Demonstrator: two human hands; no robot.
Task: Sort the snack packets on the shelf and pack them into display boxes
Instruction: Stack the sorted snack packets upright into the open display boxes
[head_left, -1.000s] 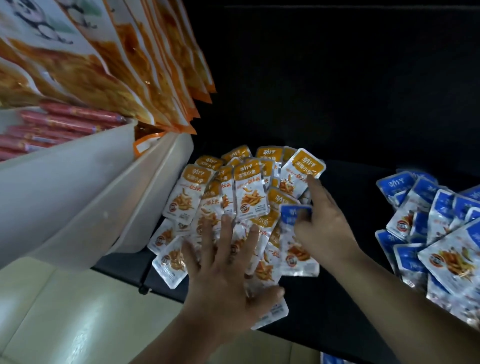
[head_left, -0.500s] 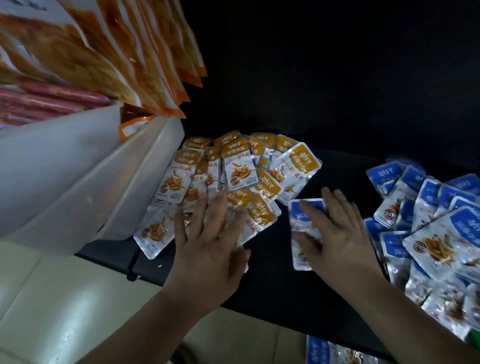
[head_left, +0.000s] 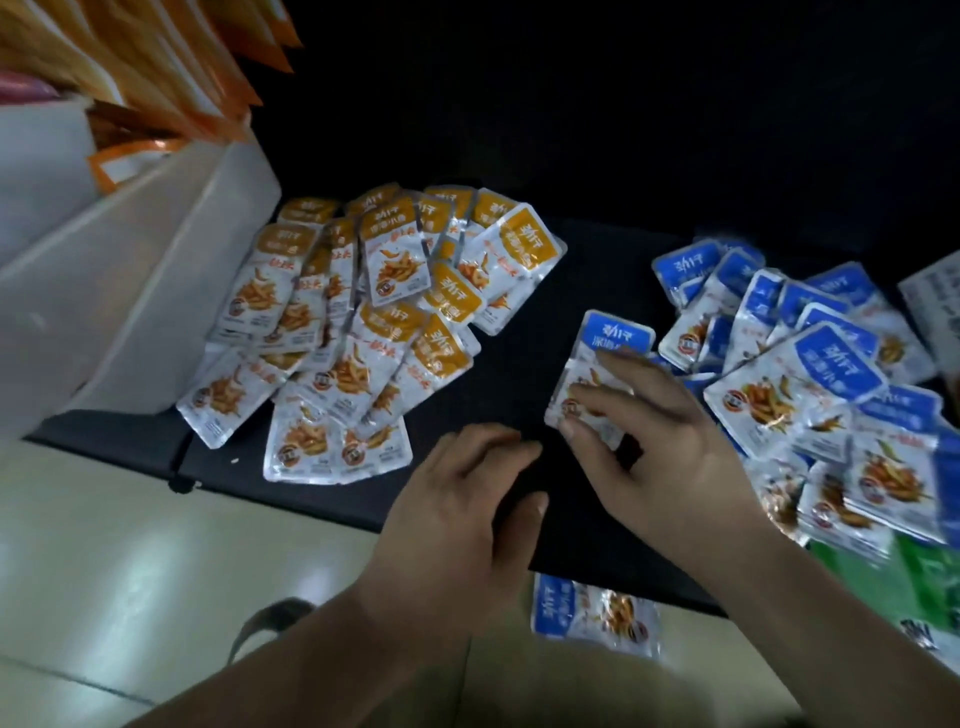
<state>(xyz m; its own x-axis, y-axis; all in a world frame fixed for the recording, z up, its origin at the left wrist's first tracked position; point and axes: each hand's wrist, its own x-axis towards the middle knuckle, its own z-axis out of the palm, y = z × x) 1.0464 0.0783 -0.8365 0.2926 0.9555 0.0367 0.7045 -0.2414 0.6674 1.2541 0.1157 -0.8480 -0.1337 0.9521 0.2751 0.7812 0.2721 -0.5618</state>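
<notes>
A heap of orange-topped snack packets (head_left: 363, 322) lies on the black shelf (head_left: 524, 322) at the left. Blue-topped packets (head_left: 810, 384) are piled at the right. Between the two piles lies a single blue packet (head_left: 605, 353); my right hand (head_left: 654, 447) rests on its lower half with fingers spread, thumb at its bottom edge. My left hand (head_left: 467, 514) hovers over the shelf's front edge with fingers loosely curled, holding nothing.
A white display box (head_left: 130, 291) stands at the left, with large orange bags (head_left: 156, 57) above it. One blue packet (head_left: 597, 613) lies below the shelf edge, over the pale floor. Green packaging (head_left: 893, 582) shows at the lower right.
My right hand slid the single blue packet rightward, out of the orange heap toward the blue pile. My left hand left the orange packets and drew back to the shelf's front edge.
</notes>
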